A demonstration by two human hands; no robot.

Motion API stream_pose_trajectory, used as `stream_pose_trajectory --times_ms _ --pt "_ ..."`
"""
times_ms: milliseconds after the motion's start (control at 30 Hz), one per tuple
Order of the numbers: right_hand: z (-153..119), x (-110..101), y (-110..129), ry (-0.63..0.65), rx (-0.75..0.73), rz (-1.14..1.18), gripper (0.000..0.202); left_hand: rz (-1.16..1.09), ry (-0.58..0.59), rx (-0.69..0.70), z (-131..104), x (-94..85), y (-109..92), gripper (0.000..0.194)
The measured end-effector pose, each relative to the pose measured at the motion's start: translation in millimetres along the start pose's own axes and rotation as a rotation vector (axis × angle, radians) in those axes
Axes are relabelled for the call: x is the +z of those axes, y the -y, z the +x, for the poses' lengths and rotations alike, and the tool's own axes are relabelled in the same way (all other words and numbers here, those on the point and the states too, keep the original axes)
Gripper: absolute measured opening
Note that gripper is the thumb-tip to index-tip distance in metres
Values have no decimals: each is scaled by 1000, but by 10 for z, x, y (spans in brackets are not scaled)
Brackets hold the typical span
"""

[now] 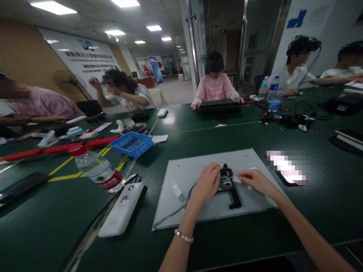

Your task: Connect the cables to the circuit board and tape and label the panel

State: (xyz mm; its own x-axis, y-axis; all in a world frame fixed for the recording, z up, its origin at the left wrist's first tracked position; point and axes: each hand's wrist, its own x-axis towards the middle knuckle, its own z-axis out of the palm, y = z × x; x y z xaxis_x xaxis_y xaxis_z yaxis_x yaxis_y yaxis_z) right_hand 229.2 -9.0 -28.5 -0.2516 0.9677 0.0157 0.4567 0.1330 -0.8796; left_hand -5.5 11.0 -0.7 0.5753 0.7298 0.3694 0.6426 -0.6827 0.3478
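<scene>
On the white panel (170, 173) on the bench (227, 139) lies a circuit board (225, 184) against a black bracket (235, 198). The left hand (208, 180) curls over the board; whether it grips, I cannot tell. The right hand (256, 181) pinches a pale piece (236, 178) alongside. Best to steady the board lightly, clear of its components. Writing on the bottle (96, 170) and wall sign (90, 60) is too blurred to read.
</scene>
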Motion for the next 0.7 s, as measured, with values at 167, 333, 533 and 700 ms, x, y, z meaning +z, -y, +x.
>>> stream_pose_trajectory --times_ms 167,333,533,700 --pt "11 55 -26 -28 -54 23 22 -2 95 135 -15 71 -168 34" --pt "10 122 -21 -31 -64 18 17 47 135 167 -17 53 -220 32" --pt "14 161 8 -47 -99 -19 12 124 201 223 -12 -23 -277 32" --pt "14 189 0 -65 -111 -33 14 134 227 235 -19 -25 -300 28"
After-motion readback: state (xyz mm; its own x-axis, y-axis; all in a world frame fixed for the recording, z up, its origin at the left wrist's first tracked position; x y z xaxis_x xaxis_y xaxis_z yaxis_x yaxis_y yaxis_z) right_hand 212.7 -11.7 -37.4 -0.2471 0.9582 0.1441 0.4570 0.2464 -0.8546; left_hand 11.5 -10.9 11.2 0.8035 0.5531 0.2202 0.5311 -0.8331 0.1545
